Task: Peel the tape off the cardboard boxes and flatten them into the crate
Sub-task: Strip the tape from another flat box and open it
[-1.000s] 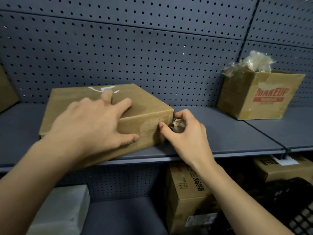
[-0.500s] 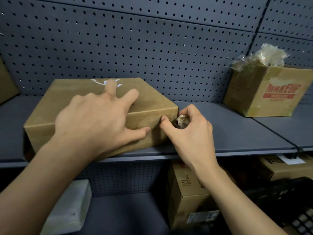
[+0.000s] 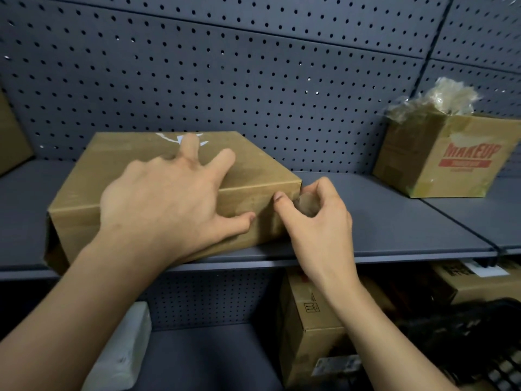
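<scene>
A flat brown cardboard box lies on the grey shelf, its near left corner hanging over the shelf's front edge. My left hand presses down on the box's top with fingers spread and the thumb on the front face. My right hand is at the box's right front corner, fingers curled round a crumpled wad of clear tape, thumb tip against the box face.
A box marked MAKEUP, stuffed with crumpled tape, stands at the shelf's right. Pegboard wall behind. Below the shelf are more cardboard boxes, a white package and a black crate at lower right. Another box edge shows far left.
The box has slid left and toward me, so its near left corner now overhangs the shelf edge. My right hand stays at the box's right corner with the tape wad.
</scene>
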